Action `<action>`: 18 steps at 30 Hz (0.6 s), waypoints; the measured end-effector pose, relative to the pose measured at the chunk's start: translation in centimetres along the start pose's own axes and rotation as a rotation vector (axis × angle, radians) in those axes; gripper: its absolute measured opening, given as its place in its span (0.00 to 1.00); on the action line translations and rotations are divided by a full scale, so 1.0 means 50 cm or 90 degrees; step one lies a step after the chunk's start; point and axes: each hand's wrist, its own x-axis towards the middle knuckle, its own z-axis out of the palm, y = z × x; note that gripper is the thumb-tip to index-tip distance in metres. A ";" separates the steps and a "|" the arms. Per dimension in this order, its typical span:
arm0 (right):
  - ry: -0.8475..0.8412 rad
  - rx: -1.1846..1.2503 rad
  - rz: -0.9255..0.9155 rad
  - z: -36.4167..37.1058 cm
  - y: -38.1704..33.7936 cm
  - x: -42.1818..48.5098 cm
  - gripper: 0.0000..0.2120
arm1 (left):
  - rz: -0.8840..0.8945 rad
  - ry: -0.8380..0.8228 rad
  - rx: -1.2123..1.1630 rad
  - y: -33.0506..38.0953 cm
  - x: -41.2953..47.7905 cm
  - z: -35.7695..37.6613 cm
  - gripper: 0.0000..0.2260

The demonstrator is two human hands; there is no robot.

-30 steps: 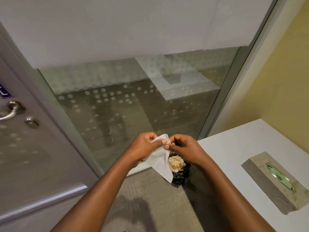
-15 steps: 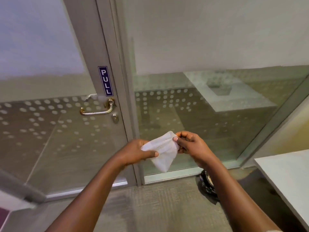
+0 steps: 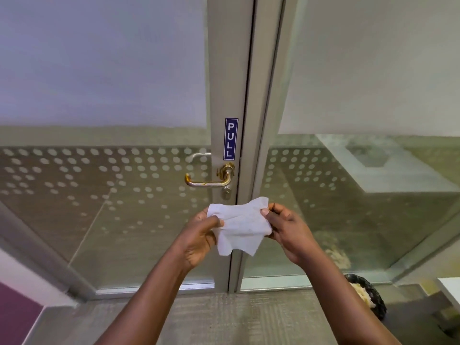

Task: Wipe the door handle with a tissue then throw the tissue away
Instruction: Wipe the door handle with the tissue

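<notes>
A white tissue (image 3: 242, 226) is stretched between both hands at the middle of the view. My left hand (image 3: 199, 236) pinches its left edge and my right hand (image 3: 288, 232) pinches its right edge. Just above the tissue, the metal lever door handle (image 3: 209, 182) sticks out to the left from the frame of a glass door (image 3: 104, 210), with yellowish smears on it. Neither hand touches the handle. A black waste bin (image 3: 371, 296) holding crumpled paper stands on the floor at the lower right.
A blue PULL sign (image 3: 231, 138) sits on the door frame above the handle, and a round lock cylinder (image 3: 226, 192) below it. A fixed glass panel (image 3: 361, 195) fills the right side. A white table corner (image 3: 449, 286) shows at the far right. Grey carpet (image 3: 224, 317) covers the floor.
The view has swung left, bringing the door handle from the far left to the centre. Both hands kept hold of the tissue and have spread it wider, closer below the handle.
</notes>
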 end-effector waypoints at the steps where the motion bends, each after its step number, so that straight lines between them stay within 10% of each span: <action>1: -0.004 0.002 -0.003 0.009 -0.004 0.009 0.14 | -0.004 0.000 0.002 0.003 0.004 -0.012 0.18; 18: -0.071 0.228 0.058 0.033 -0.042 0.155 0.13 | 0.057 0.052 -0.123 0.072 0.069 -0.055 0.15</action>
